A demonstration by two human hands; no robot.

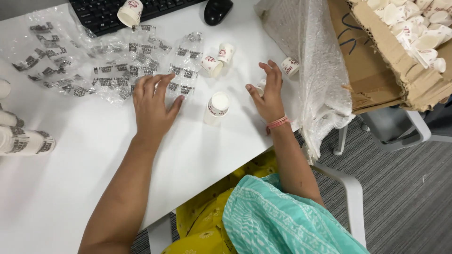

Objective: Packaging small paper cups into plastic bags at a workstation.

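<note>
Head view shows the left hand (151,107) flat, fingers spread, on a clear printed wrapper (117,70) on the white counter (56,188). Right hand (267,94), fingers curled apart, touches a small paper cup (260,86). Another cup (217,107) stands upside down between both hands.

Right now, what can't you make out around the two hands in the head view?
- Small cup at the right hand: mostly hidden by palm and fingers; grip unclear.
- Wrapped cup stacks: cut off by the left edge.
- Cup box: contents cut off at the top right corner.
- Left hand: its palm hides what lies beneath.
</note>
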